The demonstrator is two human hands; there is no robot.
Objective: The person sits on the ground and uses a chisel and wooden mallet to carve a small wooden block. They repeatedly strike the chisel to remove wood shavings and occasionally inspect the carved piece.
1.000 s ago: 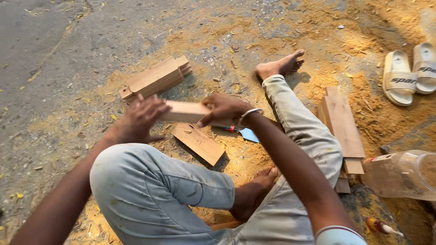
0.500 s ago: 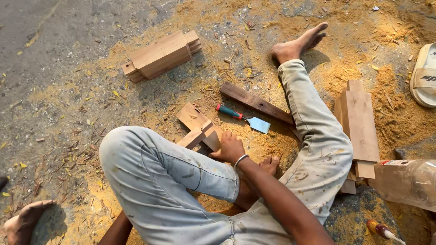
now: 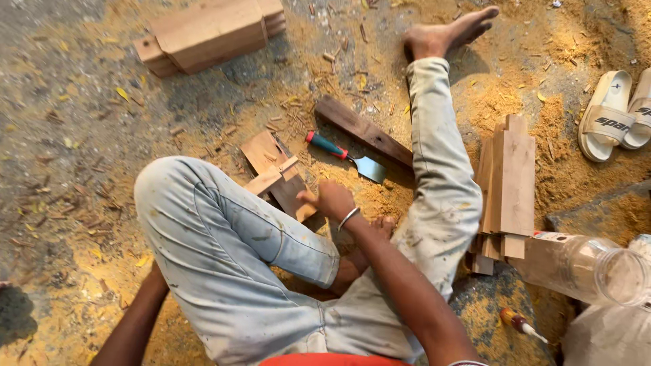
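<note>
a rough concrete floor (image 3: 61, 102) strewn with yellow sawdust and chips fills the view, and a person sits on it with one leg bent up and the other stretched out. just ahead of the bent knee lies a small notched wooden block (image 3: 281, 181), flat on the sawdust, with a second flat piece under or beside it. the right hand (image 3: 332, 200) rests on its near end, fingers curled down onto the wood, thumb side toward the knee; whether it grips or only presses is hard to tell. the block looks stiff, light and dry, probably dusty enough to slide, so a hold across its narrow sides near the notch seems soundest, clear of the thin projecting tenon that could chip. the left hand is hidden behind the bent leg; only the forearm shows at the lower left, so i cannot tell its state.

just beyond the block lies a chisel (image 3: 346, 156) with a red and green handle, and behind it a dark plank (image 3: 363, 130). a stack of cut boards (image 3: 512, 183) stands by the outstretched leg, another stack (image 3: 210, 34) lies further off, and pale sandals (image 3: 614, 112) sit at the right.
</note>
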